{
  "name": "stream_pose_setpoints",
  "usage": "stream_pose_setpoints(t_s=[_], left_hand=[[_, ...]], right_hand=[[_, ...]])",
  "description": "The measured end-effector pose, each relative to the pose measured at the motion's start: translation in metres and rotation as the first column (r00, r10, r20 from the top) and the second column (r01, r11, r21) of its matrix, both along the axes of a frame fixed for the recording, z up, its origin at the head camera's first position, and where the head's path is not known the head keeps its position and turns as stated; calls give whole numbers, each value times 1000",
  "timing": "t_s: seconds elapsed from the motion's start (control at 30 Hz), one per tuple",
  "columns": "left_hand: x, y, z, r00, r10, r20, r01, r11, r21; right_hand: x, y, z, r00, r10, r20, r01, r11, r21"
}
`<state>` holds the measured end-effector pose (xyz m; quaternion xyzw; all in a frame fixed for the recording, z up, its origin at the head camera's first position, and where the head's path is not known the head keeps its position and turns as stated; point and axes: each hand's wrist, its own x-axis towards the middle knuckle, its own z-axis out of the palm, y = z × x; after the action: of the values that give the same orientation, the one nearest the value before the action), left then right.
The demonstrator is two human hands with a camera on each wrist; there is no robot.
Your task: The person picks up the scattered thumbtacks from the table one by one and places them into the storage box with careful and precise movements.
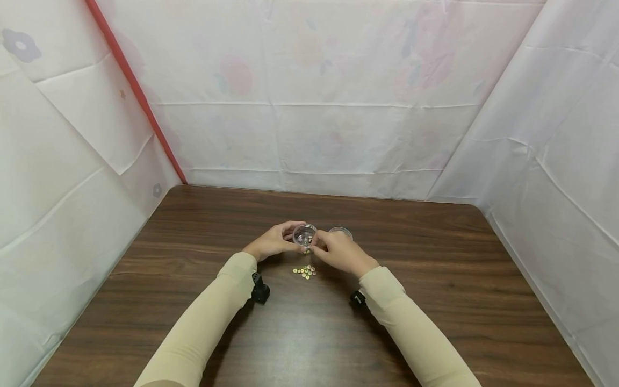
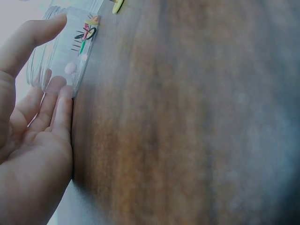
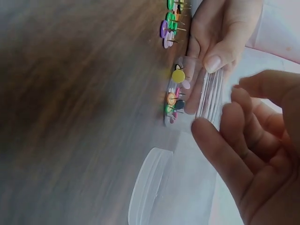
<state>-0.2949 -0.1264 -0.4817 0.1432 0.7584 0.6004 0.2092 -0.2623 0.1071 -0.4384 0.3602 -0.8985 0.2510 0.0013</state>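
Note:
A clear plastic jar [image 1: 301, 233] stands upright on the table, with several thumbtacks [image 3: 171, 99] of mixed colours lying in its bottom. My left hand [image 1: 275, 241] grips it, thumb on the near side and fingers round the far side, as the left wrist view [image 2: 40, 126] also shows. At the jar's right rim is my right hand [image 1: 341, 252], fingers loosely bent and nothing visible between them. In the right wrist view [image 3: 262, 136] its fingertips overlap the ridged rim. Loose thumbtacks [image 1: 306, 272] lie in a small pile nearer me.
A round clear lid [image 3: 151, 187] lies on the table just right of the jar, partly behind my right hand in the head view. The dark wood table [image 1: 435, 322] is bordered by pale cloth walls [image 1: 309, 134] at the back and sides.

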Motion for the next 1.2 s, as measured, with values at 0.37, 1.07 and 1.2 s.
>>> stream_pose_setpoints(t_s=[0.37, 1.07, 1.2], left_hand=[[0, 0, -2, 1000, 4, -28, -4, 1000, 1], [1, 0, 1, 1000, 16, -21, -16, 1000, -21], [1, 0, 1, 1000, 11, -20, -12, 1000, -15]], right_hand=[[8, 8, -7, 994, 74, 80, -78, 996, 45], [22, 6, -13, 989, 131, 71, -140, 980, 142], [24, 5, -15, 992, 122, 45, -127, 981, 146]])
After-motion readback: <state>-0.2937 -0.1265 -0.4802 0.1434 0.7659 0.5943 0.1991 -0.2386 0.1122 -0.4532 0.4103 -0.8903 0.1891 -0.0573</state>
